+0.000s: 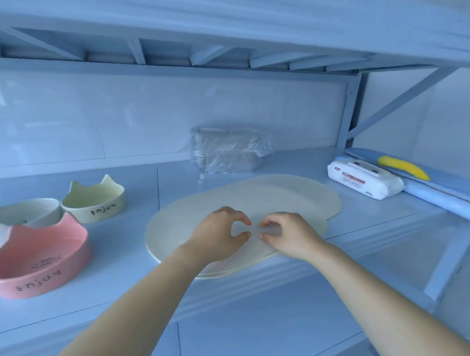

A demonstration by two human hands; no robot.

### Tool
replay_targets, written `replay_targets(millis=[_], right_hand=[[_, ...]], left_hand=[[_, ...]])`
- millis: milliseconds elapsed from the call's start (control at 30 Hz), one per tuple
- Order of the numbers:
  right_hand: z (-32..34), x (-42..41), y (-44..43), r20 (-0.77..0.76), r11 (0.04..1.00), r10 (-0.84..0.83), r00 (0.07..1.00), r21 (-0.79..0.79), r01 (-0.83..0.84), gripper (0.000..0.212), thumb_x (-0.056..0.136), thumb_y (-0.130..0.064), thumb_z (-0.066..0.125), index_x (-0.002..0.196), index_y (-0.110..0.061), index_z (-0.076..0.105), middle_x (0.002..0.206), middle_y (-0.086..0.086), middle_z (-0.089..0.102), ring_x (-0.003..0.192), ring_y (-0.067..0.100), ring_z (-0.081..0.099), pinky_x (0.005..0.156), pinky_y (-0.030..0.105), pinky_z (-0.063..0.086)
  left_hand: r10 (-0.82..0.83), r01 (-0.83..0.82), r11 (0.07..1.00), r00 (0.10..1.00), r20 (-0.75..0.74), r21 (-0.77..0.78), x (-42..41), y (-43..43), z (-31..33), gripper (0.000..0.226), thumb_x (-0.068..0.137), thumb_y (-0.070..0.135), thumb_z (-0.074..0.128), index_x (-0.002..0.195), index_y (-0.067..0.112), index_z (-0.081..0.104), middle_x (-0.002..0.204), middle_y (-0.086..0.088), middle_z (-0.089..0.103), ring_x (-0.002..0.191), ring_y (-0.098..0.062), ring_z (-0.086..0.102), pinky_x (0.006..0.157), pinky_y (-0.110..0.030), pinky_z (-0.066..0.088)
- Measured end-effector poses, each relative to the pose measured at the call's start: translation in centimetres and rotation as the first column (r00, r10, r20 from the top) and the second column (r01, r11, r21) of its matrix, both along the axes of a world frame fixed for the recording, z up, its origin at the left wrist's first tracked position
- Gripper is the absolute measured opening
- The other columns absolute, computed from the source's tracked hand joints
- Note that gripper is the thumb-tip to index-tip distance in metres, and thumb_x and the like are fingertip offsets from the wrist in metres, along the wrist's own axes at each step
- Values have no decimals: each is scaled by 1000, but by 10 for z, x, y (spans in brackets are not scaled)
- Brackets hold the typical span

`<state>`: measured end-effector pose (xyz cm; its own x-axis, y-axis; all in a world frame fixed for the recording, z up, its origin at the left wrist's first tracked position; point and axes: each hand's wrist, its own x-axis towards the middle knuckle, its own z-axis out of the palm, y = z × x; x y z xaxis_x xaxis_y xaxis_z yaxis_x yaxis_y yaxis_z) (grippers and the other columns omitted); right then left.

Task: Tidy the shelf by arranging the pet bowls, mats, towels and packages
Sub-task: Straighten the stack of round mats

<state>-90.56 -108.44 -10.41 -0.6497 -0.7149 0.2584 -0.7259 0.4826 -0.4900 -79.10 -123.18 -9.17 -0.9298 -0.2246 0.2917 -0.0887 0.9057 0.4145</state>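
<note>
The left hand (217,231) and right hand (289,234) meet atop the cream mats (282,194), fingers curled; can't tell if either grip holds anything. Shelf (124,248) edge just beneath them, pink bowl (39,259) well left

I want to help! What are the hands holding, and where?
The left hand and right hand seem to pinch the top cream oval mat near its middle.

A yellow banana-shaped object (403,168) lies well right of the right hand (289,236); white wall tiles (146,114) stand beyond.
</note>
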Motion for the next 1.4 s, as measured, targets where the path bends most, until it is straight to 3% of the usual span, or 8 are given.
replay_targets(millis=[233, 433, 733, 833, 933, 1067, 1133, 1400], right_hand=[[1, -57, 44, 30, 990, 140, 990, 13, -140, 24, 80, -33, 69, 102, -21, 68, 109, -8, 66, 107, 7, 57, 95, 22, 42], [10, -84, 58, 114, 943, 294, 949, 126, -307, 39, 72, -40, 76, 108, -30, 67, 121, -24, 55, 116, -7, 47, 103, 18, 34], [8, -88, 53, 58, 914, 400, 915, 56, -403, 20, 73, -40, 75, 92, -34, 74, 118, -19, 63, 111, -5, 54, 100, 20, 38], [5, -87, 54, -59, 894, 445, 894, 85, -440, 15, 83, -37, 66, 93, -28, 74, 112, -12, 68, 104, 4, 60, 94, 25, 44], [2, -84, 51, -192, 889, 453, 871, 29, -456, 18, 91, -30, 57, 89, -20, 72, 87, -5, 73, 82, 15, 63, 76, 32, 49], [0, -83, 53, -242, 884, 440, 865, -53, -464, 18, 91, -29, 57, 86, -19, 71, 82, -7, 72, 74, 11, 60, 68, 27, 46], [-2, -82, 55, -241, 879, 446, 862, -64, -472, 17, 90, -30, 58, 85, -21, 72, 82, -9, 72, 74, 11, 62, 68, 29, 48], [-3, -84, 65, 62, 882, 469, 881, -69, -465, 14, 76, -31, 75, 88, -25, 76, 108, -13, 70, 98, -8, 60, 95, 17, 45]], left_hand=[[60, -61, 998, 998, 29, 23, -45, 44, -10, 31, 81, 43, 61, 110, 34, 59, 116, 7, 55, 110, -10, 51, 95, -28, 41], [95, -102, 993, 989, 116, 56, -41, 48, -9, 40, 71, 54, 67, 108, 38, 60, 116, 16, 54, 108, -4, 49, 95, -24, 40], [112, -111, 994, 992, 58, -12, -35, 51, -7, 30, 69, 51, 72, 97, 41, 66, 110, 22, 56, 102, 2, 52, 89, -15, 37], [119, -113, 991, 990, 73, -76, -35, 54, -7, 36, 69, 58, 56, 97, 39, 69, 113, 20, 61, 102, 0, 56, 90, -17, 41], [122, -114, 980, 992, 43, -161, -36, 56, -9, 48, 70, 52, 32, 86, 26, 69, 95, 10, 69, 87, -12, 61, 76, -31, 51], [111, -113, 971, 994, -23, -210, -34, 61, -11, 45, 74, 44, 28, 77, 17, 64, 71, -1, 62, 66, -19, 52, 62, -37, 48], [104, -107, 970, 994, -29, -217, -29, 64, -12, 45, 76, 44, 28, 79, 19, 65, 75, 3, 64, 68, -18, 54, 62, -36, 49], [89, -89, 996, 996, 14, -26, -14, 60, -12, 30, 72, 51, 71, 93, 31, 73, 106, 22, 66, 99, 6, 56, 83, -6, 40]])
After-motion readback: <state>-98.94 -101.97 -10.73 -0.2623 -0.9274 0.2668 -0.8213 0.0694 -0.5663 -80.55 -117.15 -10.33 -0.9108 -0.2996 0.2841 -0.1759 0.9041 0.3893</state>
